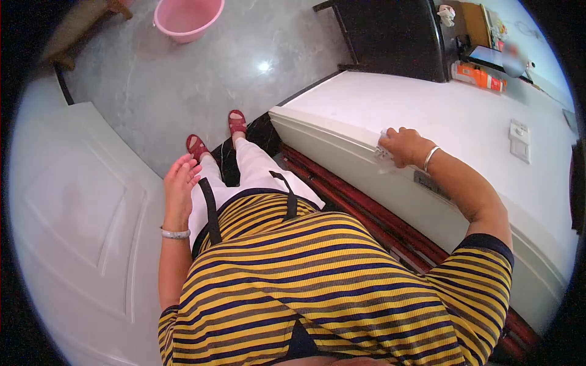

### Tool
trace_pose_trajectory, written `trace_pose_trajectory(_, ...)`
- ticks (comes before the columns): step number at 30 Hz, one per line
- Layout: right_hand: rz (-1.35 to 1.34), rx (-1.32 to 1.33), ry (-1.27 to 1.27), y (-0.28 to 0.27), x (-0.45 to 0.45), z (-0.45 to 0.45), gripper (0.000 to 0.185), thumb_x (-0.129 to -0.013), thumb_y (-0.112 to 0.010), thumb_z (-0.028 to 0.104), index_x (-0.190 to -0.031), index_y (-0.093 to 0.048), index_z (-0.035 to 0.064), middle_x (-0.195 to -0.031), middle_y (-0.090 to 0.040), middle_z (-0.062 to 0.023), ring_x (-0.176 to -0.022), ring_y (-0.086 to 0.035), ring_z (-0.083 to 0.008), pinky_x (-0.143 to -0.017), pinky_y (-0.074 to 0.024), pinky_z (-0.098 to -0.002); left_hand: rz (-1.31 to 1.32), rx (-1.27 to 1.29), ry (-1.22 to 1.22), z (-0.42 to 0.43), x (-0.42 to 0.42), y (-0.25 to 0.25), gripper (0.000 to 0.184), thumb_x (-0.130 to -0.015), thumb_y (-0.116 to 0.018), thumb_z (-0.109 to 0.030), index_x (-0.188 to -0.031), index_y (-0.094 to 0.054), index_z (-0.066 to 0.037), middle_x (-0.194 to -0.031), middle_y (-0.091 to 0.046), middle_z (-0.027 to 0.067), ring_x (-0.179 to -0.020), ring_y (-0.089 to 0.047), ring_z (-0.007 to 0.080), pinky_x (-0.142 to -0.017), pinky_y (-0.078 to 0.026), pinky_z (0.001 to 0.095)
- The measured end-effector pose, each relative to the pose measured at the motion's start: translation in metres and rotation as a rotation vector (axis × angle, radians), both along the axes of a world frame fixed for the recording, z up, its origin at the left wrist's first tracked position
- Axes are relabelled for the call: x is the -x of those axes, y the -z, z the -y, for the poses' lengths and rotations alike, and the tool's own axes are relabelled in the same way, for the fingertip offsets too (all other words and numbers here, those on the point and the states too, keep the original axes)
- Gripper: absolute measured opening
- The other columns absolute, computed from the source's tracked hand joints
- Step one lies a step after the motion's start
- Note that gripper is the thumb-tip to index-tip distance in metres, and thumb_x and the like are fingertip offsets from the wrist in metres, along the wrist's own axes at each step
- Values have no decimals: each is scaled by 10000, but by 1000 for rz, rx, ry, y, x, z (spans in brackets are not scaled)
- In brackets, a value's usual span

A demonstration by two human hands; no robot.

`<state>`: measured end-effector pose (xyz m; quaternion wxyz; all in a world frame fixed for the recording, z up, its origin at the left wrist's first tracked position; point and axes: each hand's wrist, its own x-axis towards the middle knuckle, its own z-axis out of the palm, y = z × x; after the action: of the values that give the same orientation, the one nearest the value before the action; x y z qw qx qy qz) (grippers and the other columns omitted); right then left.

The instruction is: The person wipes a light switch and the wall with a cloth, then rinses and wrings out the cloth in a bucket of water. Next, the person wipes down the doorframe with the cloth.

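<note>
My right hand (408, 147) is closed around a crumpled, whitish, partly see-through wipe or piece of plastic (384, 161); which of these it is I cannot tell. It presses this against the edge of the white door frame (342, 143), just above a dark metal plate (430, 182) set in the frame. My left hand (180, 186) holds nothing and hangs in front of my body, with its fingers stretched out. Beside it stands the white panelled door (79, 201).
A pink bucket (188, 18) stands on the grey floor (165, 79) ahead. Past the frame is a black cabinet (390, 36), with an orange package (478, 77) by the wall. A white switch (519, 140) is on the right wall. A wooden furniture leg (119, 7) shows top left.
</note>
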<state>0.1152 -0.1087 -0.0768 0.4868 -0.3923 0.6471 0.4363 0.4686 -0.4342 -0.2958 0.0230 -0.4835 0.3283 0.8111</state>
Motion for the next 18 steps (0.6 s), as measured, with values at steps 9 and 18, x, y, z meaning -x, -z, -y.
trace_pose_trajectory(9, -24, -1, 59, 117, 4, -23, 452, -721, -724, 194, -1142, -596, 94, -1108, -571, -178, -1000, -626, -351, -822, -549, -472, 99, -26, -64, 3, -1, 21, 357, -954, -545, -181, -1267, -516, -12, -1102, -601, 99, -962, -617, 193, -816, -501, 310)
trace_pose_trajectory(18, -75, -115, 88, 275, -2, 2, 576, -732, -748, 303, -1258, -560, 162, -1208, -552, -119, -1114, -577, -329, -872, -463, -595, 276, -95, -103, 3, -21, 77, 367, -957, -547, -199, -1273, -506, -16, -1118, -594, 96, -973, -614, 195, -819, -500, 318)
